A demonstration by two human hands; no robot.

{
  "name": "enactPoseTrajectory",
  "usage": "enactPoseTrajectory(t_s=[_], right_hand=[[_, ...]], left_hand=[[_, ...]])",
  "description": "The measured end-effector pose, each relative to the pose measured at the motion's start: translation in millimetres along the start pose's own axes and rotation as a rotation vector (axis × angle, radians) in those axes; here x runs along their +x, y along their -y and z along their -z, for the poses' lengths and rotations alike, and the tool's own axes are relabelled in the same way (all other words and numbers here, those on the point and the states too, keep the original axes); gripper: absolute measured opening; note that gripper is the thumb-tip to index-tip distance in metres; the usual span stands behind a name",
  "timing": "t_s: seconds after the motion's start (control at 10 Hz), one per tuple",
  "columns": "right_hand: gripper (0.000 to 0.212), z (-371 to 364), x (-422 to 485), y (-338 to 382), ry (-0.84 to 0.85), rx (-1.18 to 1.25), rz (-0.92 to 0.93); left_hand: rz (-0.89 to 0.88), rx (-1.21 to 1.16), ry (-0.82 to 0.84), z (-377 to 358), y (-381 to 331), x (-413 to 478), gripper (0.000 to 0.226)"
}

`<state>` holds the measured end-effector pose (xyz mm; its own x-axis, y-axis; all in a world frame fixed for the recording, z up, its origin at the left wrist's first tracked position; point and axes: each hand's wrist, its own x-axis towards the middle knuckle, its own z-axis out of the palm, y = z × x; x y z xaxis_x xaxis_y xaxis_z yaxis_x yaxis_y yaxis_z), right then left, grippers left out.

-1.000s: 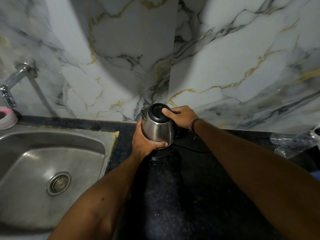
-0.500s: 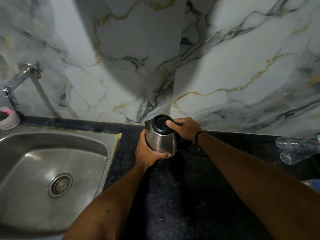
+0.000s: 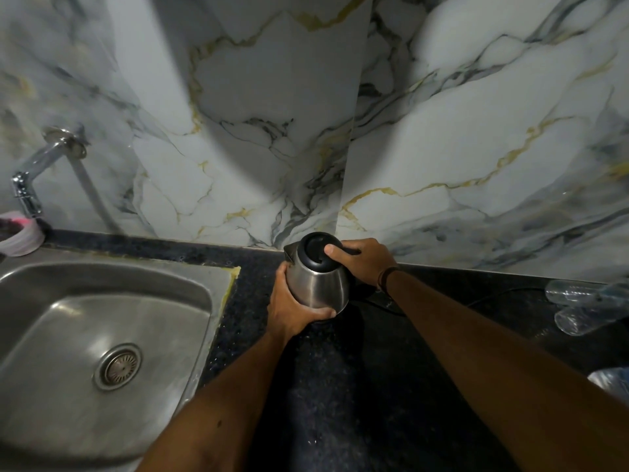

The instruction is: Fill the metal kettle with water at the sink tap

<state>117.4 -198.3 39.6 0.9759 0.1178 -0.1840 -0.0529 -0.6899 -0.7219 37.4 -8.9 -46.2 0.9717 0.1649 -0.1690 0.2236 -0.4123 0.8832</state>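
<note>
Head view: one brushed-steel kettle with a black lid (image 3: 318, 284) sits on the dark speckled table (image 3: 357, 386), right of one steel sink (image 3: 85, 321) and one chrome tap (image 3: 29, 185). Left hand (image 3: 289, 306) grip wraps its body; right hand (image 3: 366, 264) grip closes on its handle, thumb on lid.

No writing, label, brand or number can be read anywhere here, not on any surface or object in sight.

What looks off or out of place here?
Little stands out. Clear plastic bottles lie on their sides on the counter at far right. The kettle, lid on, is held by left hand and right hand.
</note>
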Motion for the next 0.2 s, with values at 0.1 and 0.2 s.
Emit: enactPoseTrajectory(t_s=[0.1,0.2], right_hand=[[0.062,1,-6,8,-0.006,0.000,-0.002],[0.085,1,-12,10,-0.036,-0.177,-0.021]], left_hand=[[0.021,-0.004,0.036,6,-8,-2,0.169],[0.021,-0.048,0.048,7,-8,-14,0.181]])
